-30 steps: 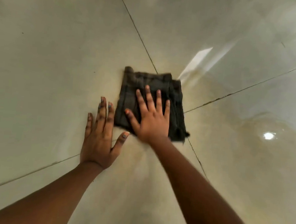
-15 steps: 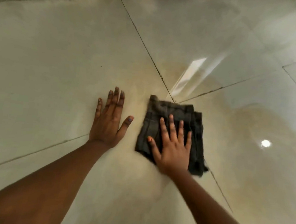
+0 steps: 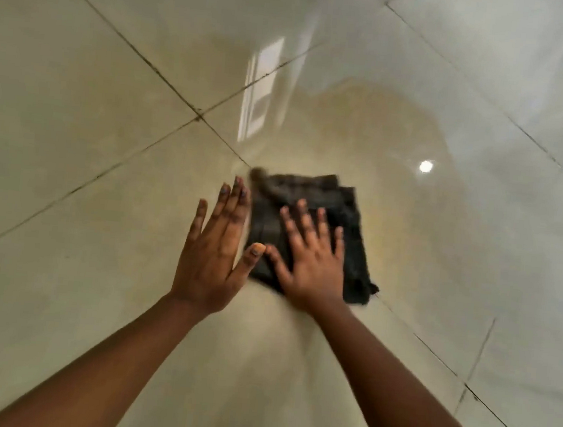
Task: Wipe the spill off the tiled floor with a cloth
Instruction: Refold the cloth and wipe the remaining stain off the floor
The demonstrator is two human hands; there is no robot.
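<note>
The cloth (image 3: pixel 310 223) lies on the floor (image 3: pixel 75 124), right of a tile-joint crossing (image 3: pixel 198 118). The right hand (image 3: pixel 309 264) rests on it. The left hand (image 3: pixel 213 244) lies just left.

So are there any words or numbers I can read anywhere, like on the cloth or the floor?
None: no words, numbers, labels or signs show anywhere.
Dark cloth: only a faint check pattern, partly blurred; no tag or label in view.
Tiled floor: plain tiles and grout lines, with bright reflections but no writing.
Right hand and left hand: nothing written on them.

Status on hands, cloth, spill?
Right hand flat on cloth, pressing. Left hand flat on floor beside it. Spill sheen beyond the cloth. Nothing in the way.
</note>
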